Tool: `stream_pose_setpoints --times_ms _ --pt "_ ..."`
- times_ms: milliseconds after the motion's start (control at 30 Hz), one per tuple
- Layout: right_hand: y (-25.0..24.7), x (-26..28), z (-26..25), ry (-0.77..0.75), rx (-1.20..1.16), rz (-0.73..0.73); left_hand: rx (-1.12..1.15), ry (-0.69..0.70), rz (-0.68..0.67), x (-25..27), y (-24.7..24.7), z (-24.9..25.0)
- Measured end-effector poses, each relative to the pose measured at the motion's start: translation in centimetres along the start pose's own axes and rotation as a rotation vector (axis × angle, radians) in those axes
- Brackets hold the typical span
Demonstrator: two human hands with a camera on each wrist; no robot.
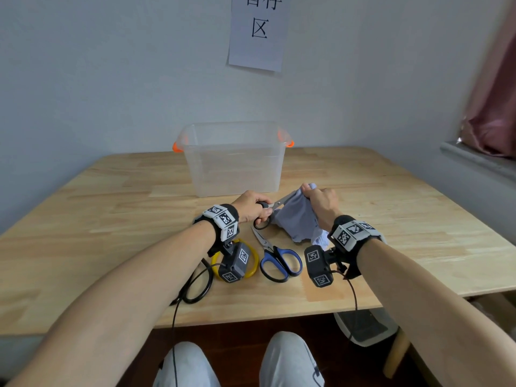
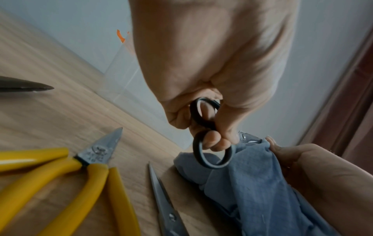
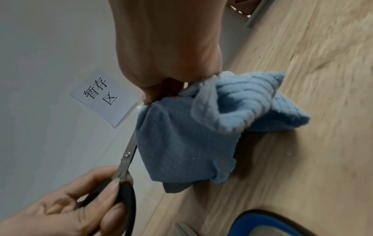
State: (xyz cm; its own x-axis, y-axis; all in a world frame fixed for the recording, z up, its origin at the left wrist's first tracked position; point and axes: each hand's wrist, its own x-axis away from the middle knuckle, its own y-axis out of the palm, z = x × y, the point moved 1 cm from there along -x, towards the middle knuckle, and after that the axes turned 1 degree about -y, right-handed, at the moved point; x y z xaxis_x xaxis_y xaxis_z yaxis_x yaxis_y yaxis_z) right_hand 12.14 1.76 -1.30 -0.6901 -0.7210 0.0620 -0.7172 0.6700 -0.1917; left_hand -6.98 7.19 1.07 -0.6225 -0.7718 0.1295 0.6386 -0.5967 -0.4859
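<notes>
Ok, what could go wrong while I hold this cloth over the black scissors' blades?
The right hand pinches the blue cloth over the blade end of the black scissors that the left hand grips; a pull could push a tip through into that hand. The cloth's hanging end lies near the blue-handled scissors on the table and may drag them.

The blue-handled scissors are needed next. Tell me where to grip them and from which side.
Grip the blue-handled scissors by the two handle loops, coming from above on the near side. They lie flat on the table with loops toward the person and blades pointing away, tips close to the cloth, so the far end is likely sharp and crowded.
</notes>
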Motion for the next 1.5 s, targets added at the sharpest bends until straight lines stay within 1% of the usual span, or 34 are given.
stream_pose_setpoints --times_ms 233,467,633,833,1033,1233,1300,1367,1433,1500 --pt "-0.2 0.6 -0.3 -0.038 0.009 -0.007 0.016 0.019 0.018 0.0 0.4 -0.2" --pt "1.2 1.5 0.3 -0.111 0.110 -0.064 0.022 0.011 0.020 -0.5 0.2 -0.3" --pt "0.4 1.4 -0.7 -0.056 0.085 0.022 0.037 0.015 0.018 -0.3 0.5 -0.2" --pt "-0.1 1.2 -1.3 -0.056 0.062 0.034 0.030 0.021 0.004 -0.5 0.0 -0.2" --pt "1.2 1.6 -0.5 -0.060 0.071 -0.040 0.047 0.020 0.030 -0.8 0.0 -0.5" --pt "0.0 0.8 -1.2 -0.057 0.051 0.002 0.027 0.017 0.011 -0.9 -0.4 -0.7" --pt "0.0 0.8 -1.2 -0.047 0.072 -0.002 0.019 0.020 0.009 -0.9 -0.5 -0.9" --pt "0.3 0.7 -0.9 -0.034 0.041 -0.014 0.012 0.023 0.015 -1.0 -0.5 -1.0" --pt "0.8 0.8 -0.4 -0.040 0.009 -0.030 -0.006 0.031 0.017 -1.0 -0.6 -1.0" --pt "1.1 0.9 -0.3 -0.049 0.026 -0.041 -0.023 0.032 0.011 -0.9 -0.6 -1.0"
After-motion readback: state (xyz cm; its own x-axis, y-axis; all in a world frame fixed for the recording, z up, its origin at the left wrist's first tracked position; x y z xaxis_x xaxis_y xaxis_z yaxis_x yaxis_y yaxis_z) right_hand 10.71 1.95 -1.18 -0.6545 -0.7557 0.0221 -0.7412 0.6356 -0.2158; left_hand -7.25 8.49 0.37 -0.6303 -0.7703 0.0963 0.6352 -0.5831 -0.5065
